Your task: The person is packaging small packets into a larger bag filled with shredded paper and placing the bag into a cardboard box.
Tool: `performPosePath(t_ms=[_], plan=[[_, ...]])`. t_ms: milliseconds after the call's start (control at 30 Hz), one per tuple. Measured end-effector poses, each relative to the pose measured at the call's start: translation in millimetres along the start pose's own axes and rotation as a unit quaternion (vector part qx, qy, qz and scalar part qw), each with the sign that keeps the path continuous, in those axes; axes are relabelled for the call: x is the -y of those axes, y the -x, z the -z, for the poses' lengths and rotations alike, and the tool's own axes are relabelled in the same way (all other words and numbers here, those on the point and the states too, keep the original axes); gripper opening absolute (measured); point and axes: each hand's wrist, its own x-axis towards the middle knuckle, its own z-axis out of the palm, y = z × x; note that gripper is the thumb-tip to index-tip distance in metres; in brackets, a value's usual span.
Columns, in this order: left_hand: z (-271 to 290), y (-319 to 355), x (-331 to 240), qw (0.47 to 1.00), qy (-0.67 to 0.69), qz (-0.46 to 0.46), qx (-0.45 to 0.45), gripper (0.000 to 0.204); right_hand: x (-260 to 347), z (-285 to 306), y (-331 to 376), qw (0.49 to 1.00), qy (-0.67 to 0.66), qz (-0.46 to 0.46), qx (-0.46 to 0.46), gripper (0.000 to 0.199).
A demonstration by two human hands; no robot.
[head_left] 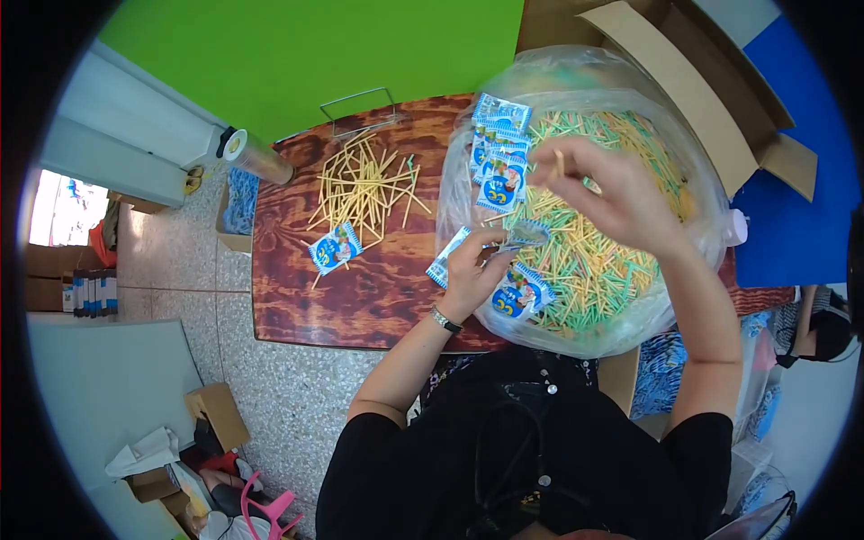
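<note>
A green wall (306, 54) backs the speckled floor (288, 396) and the dark wooden table (360, 288) — on its right a clear bag (630, 315) of coloured sticks (594, 261). The left hand (472, 270) grips an open blue packet (450, 255) at the bag's near-left edge; the right hand (612, 193) pinches one stick — loose sticks (360, 189) lie far left

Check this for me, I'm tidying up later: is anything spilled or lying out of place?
Yes. A loose heap of yellow sticks lies scattered on the wooden table, outside the big plastic bag. One small blue packet lies alone beside it, apart from the packets in the bag.
</note>
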Motion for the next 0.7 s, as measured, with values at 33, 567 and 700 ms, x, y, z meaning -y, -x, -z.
performPosePath(t_ms=[33,567,700], plan=[[-2,-2,-2,1.000,-0.001,0.001,-0.003,0.030,-7,-5,12,0.999,-0.038,0.016,-0.029,0.025],[-14,0,-14,0.982,-0.108,-0.153,0.027,0.045,29,17,79,0.974,0.214,0.064,0.030,0.047],[-16,3,-17,0.981,-0.104,-0.165,0.019,0.046,41,28,80,0.965,0.236,0.098,0.065,0.035]])
